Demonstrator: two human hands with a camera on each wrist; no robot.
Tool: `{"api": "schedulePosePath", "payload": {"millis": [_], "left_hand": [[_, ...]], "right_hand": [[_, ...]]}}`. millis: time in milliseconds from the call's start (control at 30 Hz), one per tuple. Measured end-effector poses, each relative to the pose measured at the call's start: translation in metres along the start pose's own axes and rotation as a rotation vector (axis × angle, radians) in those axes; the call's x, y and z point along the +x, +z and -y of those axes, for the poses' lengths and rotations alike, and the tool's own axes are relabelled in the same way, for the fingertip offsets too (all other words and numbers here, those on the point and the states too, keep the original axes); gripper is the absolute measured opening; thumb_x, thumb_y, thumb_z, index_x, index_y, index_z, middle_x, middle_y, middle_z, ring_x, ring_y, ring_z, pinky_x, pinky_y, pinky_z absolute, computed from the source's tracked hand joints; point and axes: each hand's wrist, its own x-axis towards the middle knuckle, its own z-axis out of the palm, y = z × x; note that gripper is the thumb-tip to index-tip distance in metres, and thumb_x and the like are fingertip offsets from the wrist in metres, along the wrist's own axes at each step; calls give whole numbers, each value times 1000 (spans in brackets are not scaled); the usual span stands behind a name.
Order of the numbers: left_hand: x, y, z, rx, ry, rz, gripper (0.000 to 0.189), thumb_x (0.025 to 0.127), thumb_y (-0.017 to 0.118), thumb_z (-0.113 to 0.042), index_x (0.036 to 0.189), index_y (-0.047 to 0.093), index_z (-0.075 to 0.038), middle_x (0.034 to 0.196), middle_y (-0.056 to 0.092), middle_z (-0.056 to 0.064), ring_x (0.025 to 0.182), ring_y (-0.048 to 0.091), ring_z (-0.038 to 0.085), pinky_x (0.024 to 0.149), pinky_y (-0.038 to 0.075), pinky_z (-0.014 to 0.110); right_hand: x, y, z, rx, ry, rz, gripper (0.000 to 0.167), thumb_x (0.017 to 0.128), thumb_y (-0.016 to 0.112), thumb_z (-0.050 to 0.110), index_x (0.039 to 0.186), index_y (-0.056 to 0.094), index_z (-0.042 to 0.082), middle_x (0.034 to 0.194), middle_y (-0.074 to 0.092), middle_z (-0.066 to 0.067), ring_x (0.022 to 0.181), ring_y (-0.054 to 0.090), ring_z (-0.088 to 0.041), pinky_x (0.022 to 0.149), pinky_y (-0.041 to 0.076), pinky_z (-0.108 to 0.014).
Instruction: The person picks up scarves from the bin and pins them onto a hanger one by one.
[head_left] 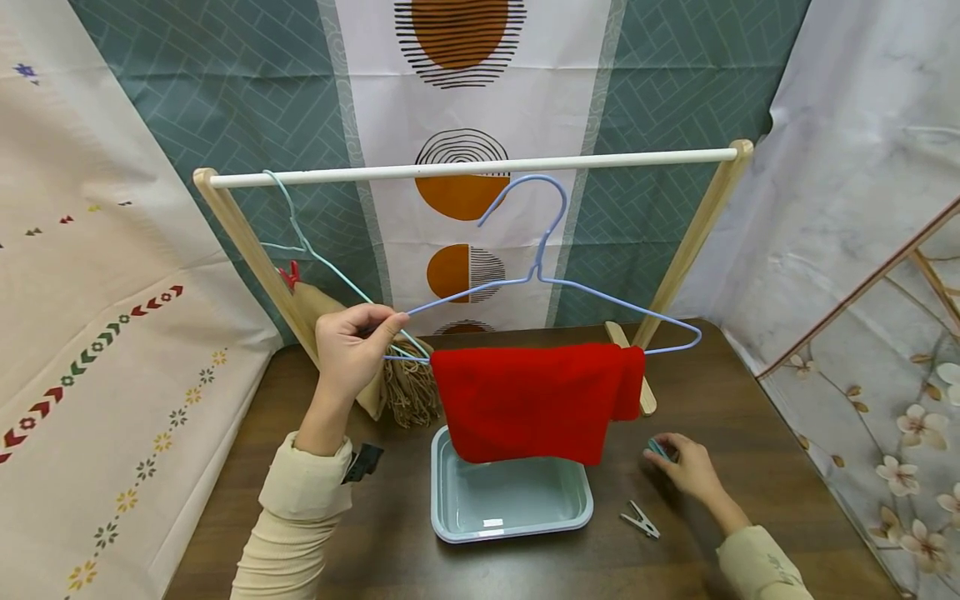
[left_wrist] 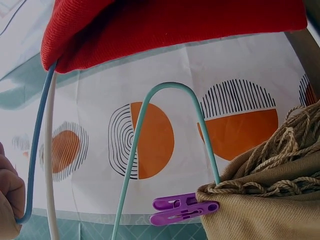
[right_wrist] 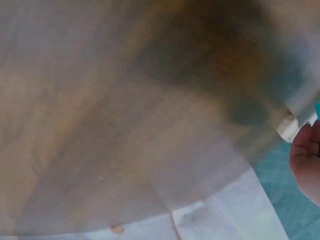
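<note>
My left hand [head_left: 351, 346] pinches the left end of a blue clothes hanger [head_left: 540, 250], holding it up in front of the rack. Draped over the hanger's lower bar is a folded red cloth [head_left: 532, 400]. Low over the table on the right, my right hand [head_left: 686, 468] pinches a teal clothespin [head_left: 658, 450]. A grey clothespin [head_left: 641, 521] lies on the table just left of that hand. In the left wrist view, the red cloth [left_wrist: 165, 30] hangs at the top and the left hand's fingers [left_wrist: 10, 192] grip the hanger. The right wrist view is mostly blurred.
A light blue basin [head_left: 510, 500] stands below the cloth. The rack's white rod [head_left: 480, 169] spans two wooden legs. At its left hangs a mint hanger [head_left: 288, 208] with a fringed tan cloth [head_left: 412, 387], held by a red clothespin [head_left: 291, 273] and a purple clothespin [left_wrist: 182, 209].
</note>
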Motion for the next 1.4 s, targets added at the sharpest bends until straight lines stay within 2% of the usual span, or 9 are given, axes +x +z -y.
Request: {"api": "schedulePosePath", "payload": {"millis": [233, 433, 600, 800, 967, 1067, 1233, 1300, 1400], "left_hand": [[0, 0, 0, -2, 1, 1, 8, 69, 66, 18, 67, 64, 10, 53, 56, 8, 44, 40, 5, 42, 33, 15], [0, 2, -1, -3, -2, -3, 9, 69, 67, 17, 66, 65, 8, 55, 58, 0, 45, 41, 5, 43, 34, 15], [-1, 2, -1, -6, -2, -5, 9, 68, 67, 17, 67, 65, 8, 56, 59, 1, 45, 41, 5, 43, 35, 15], [-2, 3, -1, -4, -15, -1, 8, 69, 67, 17, 68, 66, 9, 57, 59, 1, 46, 41, 5, 43, 35, 15], [-3, 3, -1, -8, -24, -2, 8, 69, 67, 16, 68, 66, 9, 57, 59, -1, 46, 42, 5, 43, 35, 15], [-4, 3, -1, -8, -26, 0, 8, 70, 67, 16, 68, 66, 9, 58, 59, -2, 46, 42, 5, 43, 35, 16], [-4, 3, -2, 1, -29, -2, 8, 70, 68, 16, 69, 66, 8, 58, 59, -1, 46, 41, 6, 43, 35, 16], [-4, 3, -2, 3, -26, -2, 8, 70, 68, 16, 69, 66, 8, 57, 59, 0, 46, 41, 6, 42, 34, 16], [-4, 4, -3, 3, -20, -1, 8, 69, 68, 15, 68, 66, 8, 57, 58, 1, 45, 40, 6, 42, 34, 16]], "right_hand": [[12, -16, 19, 49, -121, -107, 28, 68, 75, -1, 92, 63, -6, 71, 55, -3, 58, 46, -1, 49, 41, -23], [22, -35, 41, 85, -200, -163, 31, 66, 74, -7, 94, 64, -6, 73, 56, -2, 62, 48, -2, 53, 42, -17], [31, -51, 60, 118, -239, -182, 32, 65, 74, -9, 96, 63, -5, 76, 57, -2, 67, 49, -3, 57, 43, -14], [37, -69, 81, 158, -305, -231, 37, 60, 74, -14, 94, 64, -3, 75, 57, -2, 67, 50, -6, 59, 42, -13], [40, -89, 110, 212, -358, -272, 41, 54, 73, -20, 92, 65, -5, 72, 56, -3, 65, 49, -7, 60, 39, -8], [42, -103, 136, 265, -421, -293, 40, 53, 70, -22, 90, 63, -10, 71, 57, -8, 65, 50, -10, 62, 39, -8], [47, -120, 172, 318, -515, -298, 29, 61, 70, -15, 88, 62, -13, 72, 58, -12, 67, 51, -12, 65, 40, -8], [49, -124, 181, 335, -542, -295, 24, 68, 72, -7, 88, 62, -13, 73, 58, -12, 68, 51, -11, 66, 40, -9], [53, -127, 193, 364, -579, -285, 25, 75, 73, 6, 89, 62, -12, 75, 59, -13, 71, 52, -8, 68, 41, -10]]}}
